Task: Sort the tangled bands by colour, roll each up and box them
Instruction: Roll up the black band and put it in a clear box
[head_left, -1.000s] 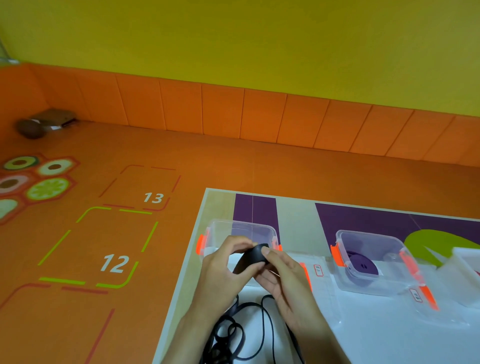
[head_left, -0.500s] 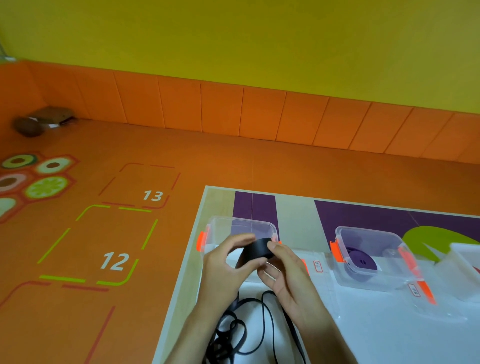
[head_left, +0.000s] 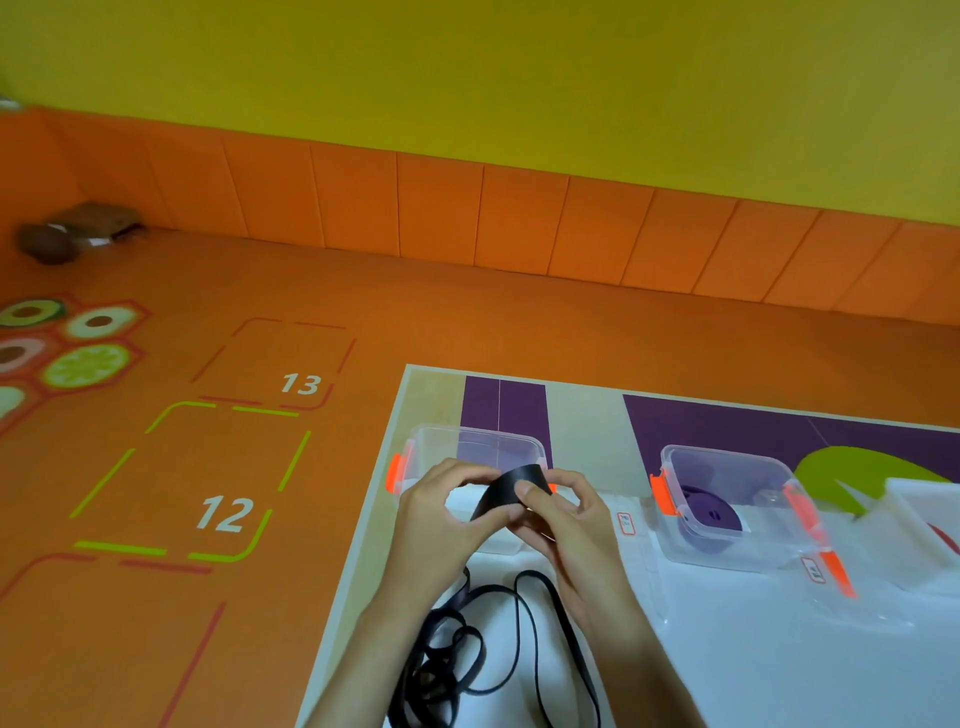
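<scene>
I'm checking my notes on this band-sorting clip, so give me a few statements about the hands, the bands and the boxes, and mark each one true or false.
1. The left hand and right hand both hold the flat black band. True.
2. The black band is fully rolled up. False: a loose tangle of it lies on the white table.
3. The purple rolled band lies in the right clear plastic box. True.
4. The boxes' latches are green. False: the latches are orange.
</scene>
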